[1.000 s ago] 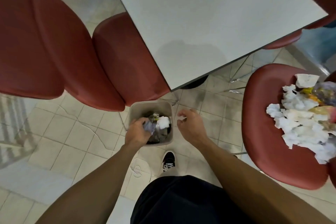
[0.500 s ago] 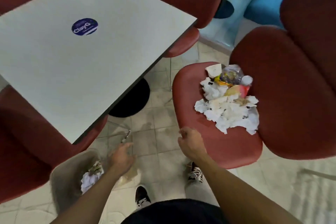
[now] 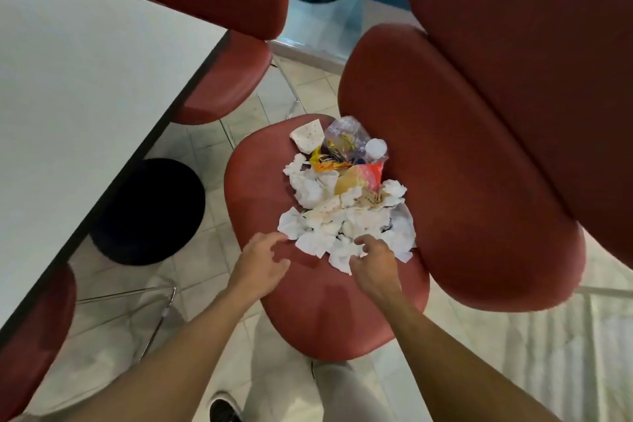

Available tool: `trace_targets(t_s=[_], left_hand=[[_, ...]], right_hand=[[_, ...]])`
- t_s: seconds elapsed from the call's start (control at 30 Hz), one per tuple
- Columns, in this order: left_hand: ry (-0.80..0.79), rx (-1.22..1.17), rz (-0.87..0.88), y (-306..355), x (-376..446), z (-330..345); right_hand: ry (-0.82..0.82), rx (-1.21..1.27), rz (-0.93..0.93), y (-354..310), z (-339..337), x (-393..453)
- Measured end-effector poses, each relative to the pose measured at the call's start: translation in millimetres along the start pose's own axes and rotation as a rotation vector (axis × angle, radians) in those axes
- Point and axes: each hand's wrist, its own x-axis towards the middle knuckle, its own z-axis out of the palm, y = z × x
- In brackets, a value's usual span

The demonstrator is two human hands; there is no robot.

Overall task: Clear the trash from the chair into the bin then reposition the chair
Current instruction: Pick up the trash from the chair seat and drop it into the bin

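Both hands over near edge of red padded chair seat (image 3: 308,312). Left hand (image 3: 262,262) w/ fingers loosely spread, holding nothing; right hand (image 3: 373,265) fingers curled onto heap of crumpled white tissues & wrappers (image 3: 342,216), which spreads toward 12 o'clock.

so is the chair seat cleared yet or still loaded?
Still loaded. Crumpled tissues, a plastic bottle and wrappers lie piled on the chair seat.
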Motion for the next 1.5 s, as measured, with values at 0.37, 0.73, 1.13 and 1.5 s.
trace_targets(t_s=[0.37, 0.73, 1.13, 1.5], left_hand=[[0.007, 0.225, 0.042, 55.3, 124.5, 68.1], [0.025, 0.41, -0.01, 43.9, 160.3, 95.2], [0.107, 0.245, -0.074, 55.6, 97.0, 63.0], [0.207, 0.11, -0.115, 31.9, -2.4, 17.7]], right_hand=[[-0.018, -0.017, -0.018, 27.2, 15.7, 106.8], [0.06, -0.21, -0.085, 37.8, 43.2, 150.5], [0.185, -0.049, -0.14, 22.8, 5.5, 88.9], [0.193, -0.052, -0.206, -15.4, -4.2, 1.6]])
